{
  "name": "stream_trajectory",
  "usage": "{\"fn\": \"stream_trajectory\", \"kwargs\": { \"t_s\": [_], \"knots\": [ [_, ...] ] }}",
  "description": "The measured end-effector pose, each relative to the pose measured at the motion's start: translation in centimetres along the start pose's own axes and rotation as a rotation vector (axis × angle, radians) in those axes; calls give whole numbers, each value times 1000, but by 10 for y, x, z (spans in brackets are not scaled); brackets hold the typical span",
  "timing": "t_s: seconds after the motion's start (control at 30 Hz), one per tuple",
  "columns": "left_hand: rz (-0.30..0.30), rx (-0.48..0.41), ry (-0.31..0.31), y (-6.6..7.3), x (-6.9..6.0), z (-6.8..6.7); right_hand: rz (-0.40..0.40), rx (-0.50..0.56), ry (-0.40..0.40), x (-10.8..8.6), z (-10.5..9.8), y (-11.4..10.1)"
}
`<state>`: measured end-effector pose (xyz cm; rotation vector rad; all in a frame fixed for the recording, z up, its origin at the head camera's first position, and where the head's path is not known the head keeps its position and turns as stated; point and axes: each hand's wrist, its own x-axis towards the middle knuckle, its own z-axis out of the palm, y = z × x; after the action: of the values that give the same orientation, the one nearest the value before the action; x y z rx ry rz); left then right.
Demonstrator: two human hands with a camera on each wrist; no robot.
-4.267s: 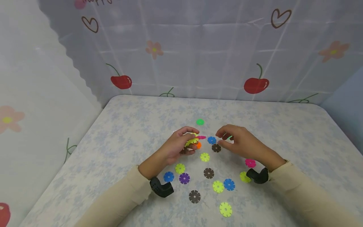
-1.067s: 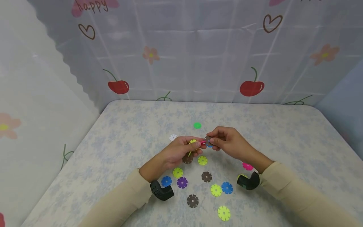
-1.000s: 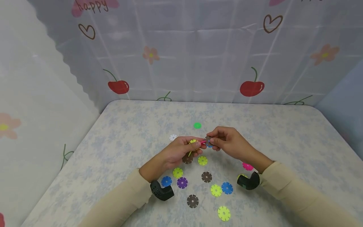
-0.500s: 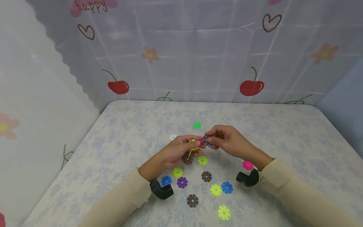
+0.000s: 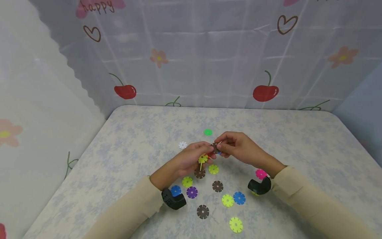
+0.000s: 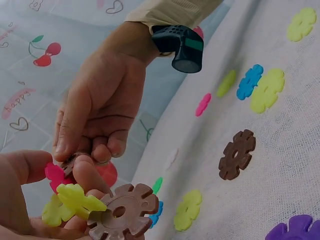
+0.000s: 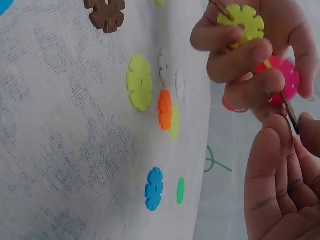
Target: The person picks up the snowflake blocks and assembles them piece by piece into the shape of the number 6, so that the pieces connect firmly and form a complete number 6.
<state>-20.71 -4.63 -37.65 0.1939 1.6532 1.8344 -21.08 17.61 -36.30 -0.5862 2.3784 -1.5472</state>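
A: What lies farthest left among the discs?
B: A blue disc (image 5: 175,190) on the counter (image 5: 143,132), partly covered by the left wrist camera (image 5: 173,200). Farther back there's a white disc (image 5: 182,145), and just right of the blue one a yellow disc (image 5: 187,181).
A: And the left hand (image 5: 189,160)?
B: Its grip is curled round some joined discs (image 5: 203,158), held up off the counter. I make out yellow pieces (image 7: 245,24), a pink disc (image 7: 289,80), and a brown end disc (image 6: 131,216) slotted onto a yellow one.
A: Moving right?
B: A purple disc (image 5: 192,192) in front of that hand, a dark disc (image 5: 203,211) nearer the person, and a green disc (image 5: 208,132) well behind.
A: What's between the two hands?
B: A brown disc (image 5: 215,148), pinched in the grip of the right hand (image 5: 240,148) between thumb and fingers. The right wrist view has it edge-on at the pink one; I can't tell how deep they are joined.
A: And past that?
B: A second blue disc (image 5: 239,198) lies on the counter, then a loose pink disc (image 5: 261,174) by the right wrist camera (image 5: 260,187).
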Motion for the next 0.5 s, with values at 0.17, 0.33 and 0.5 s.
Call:
{"fn": "stream_trajectory", "kwargs": {
  "t_s": [0.17,0.33,0.5],
  "knots": [
    [-10,-48,-2,2,-3,-1,42,-181,6,5,-4,8],
    [-20,-61,-10,1,-4,-3,58,-429,-45,9,-9,21],
    [-23,-61,-11,1,-4,-5,27,-543,-83,15,-11,27]
  ]
}}
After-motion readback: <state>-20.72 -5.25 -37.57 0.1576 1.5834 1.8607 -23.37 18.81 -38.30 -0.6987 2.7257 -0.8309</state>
